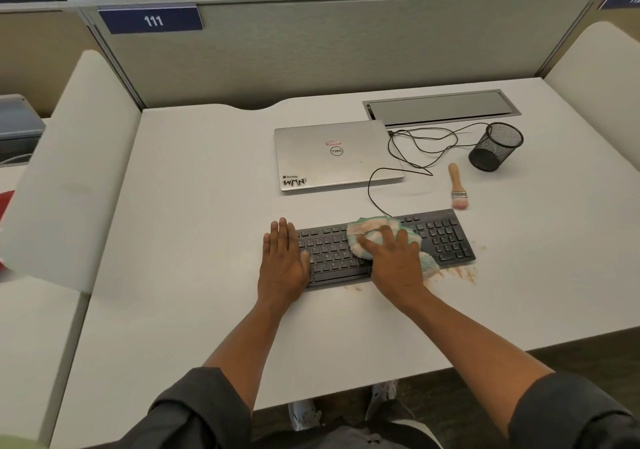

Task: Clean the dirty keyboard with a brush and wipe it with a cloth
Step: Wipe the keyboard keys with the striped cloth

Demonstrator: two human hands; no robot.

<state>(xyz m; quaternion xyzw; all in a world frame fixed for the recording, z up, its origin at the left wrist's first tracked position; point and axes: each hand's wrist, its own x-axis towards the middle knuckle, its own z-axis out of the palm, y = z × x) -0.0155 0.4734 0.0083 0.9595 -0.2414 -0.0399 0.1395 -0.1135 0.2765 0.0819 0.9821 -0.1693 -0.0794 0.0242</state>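
Dark rolled sleeves frame both forearms reaching over the white worktop [194, 227]. Left hand [282, 258] lies flat, fingers straight, on the left end of the black keyboard [446, 237]. Right hand [394, 261] presses a striped cloth [363, 232] onto the keys mid-board, fingers spread. Brownish crumbs [460, 272] dust the worktop by the keyboard's near right corner. Behind it lie the brush [456, 185], a closed laptop [332, 154], tangled cable [415, 150] and a mesh cup [497, 145].
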